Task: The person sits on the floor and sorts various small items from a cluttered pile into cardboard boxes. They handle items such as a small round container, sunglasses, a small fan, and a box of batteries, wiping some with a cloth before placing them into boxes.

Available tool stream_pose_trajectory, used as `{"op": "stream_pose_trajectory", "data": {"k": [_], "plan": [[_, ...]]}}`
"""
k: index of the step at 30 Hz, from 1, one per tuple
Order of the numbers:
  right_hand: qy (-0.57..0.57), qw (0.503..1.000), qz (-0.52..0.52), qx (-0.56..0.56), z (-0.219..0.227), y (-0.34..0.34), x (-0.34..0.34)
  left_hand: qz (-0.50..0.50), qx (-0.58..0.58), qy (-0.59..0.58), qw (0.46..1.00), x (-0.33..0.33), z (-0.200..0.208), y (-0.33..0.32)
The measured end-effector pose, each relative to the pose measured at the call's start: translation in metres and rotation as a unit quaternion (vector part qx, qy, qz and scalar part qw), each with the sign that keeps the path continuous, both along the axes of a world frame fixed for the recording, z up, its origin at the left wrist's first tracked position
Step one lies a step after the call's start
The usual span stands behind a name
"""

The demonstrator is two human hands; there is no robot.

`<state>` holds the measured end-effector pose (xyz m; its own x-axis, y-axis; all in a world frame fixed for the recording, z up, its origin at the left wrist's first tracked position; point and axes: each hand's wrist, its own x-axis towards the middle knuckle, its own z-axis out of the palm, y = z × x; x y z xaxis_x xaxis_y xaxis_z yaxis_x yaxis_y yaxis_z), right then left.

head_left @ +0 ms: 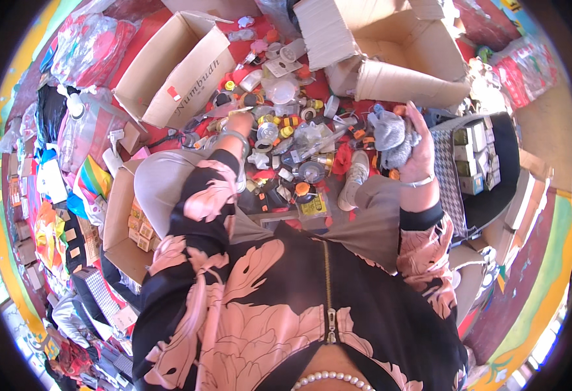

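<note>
My right hand [418,155] is raised at the right of the pile, curled round a grey fluffy bundle [393,138], perhaps a soft toy. My left hand [239,122] reaches to the pile's left side, near the printed cardboard box. Its fingers look closed, and whatever they may hold is hidden. Between my legs spreads a pile of small mixed items [292,133]: clear plastic pieces, yellow-and-black parts, orange bits and white caps. A red crumpled piece [342,158] lies near my right shoe [356,179]. A yellow packet [313,205] rests at the near edge.
Open cardboard boxes stand at the far left [172,72] and far right [409,52]. By my left knee is a box of small packets [126,221]. A black-and-white checked bag [471,169] with small boxes sits at right. Plastic bags [94,49] lie at far left.
</note>
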<state>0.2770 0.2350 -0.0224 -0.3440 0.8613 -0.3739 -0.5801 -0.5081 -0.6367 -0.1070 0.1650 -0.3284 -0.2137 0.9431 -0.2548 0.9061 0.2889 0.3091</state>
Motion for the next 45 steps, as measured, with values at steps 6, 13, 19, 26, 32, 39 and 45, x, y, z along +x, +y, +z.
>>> {"op": "stream_pose_trajectory", "data": {"k": [6,13,19,26,32,39,45], "plan": [[-0.075,0.996,-0.044,-0.011,-0.016,0.012,0.005,0.283,-0.064,-0.160,0.944,0.056,-0.053,-0.029],[-0.106,0.994,0.024,-0.005,-0.014,0.009,0.003,0.237,-0.049,-0.204,0.949,0.071,-0.059,-0.024],[-0.152,0.988,0.035,-0.014,-0.014,0.007,-0.003,0.358,-0.053,-0.222,0.905,0.080,-0.083,-0.012],[-0.160,0.987,0.023,-0.019,-0.014,0.005,-0.009,0.368,-0.083,-0.310,0.873,0.068,-0.109,-0.025],[-0.102,0.995,0.012,0.007,-0.021,0.013,-0.013,0.441,0.040,-0.584,0.680,0.072,-0.053,-0.020],[0.018,0.998,0.039,-0.048,-0.029,0.026,-0.009,0.232,0.131,-0.902,0.340,0.085,0.109,-0.003],[0.095,0.993,0.018,-0.063,-0.023,0.027,-0.009,0.035,0.117,-0.980,0.159,0.112,0.254,-0.019]]}}
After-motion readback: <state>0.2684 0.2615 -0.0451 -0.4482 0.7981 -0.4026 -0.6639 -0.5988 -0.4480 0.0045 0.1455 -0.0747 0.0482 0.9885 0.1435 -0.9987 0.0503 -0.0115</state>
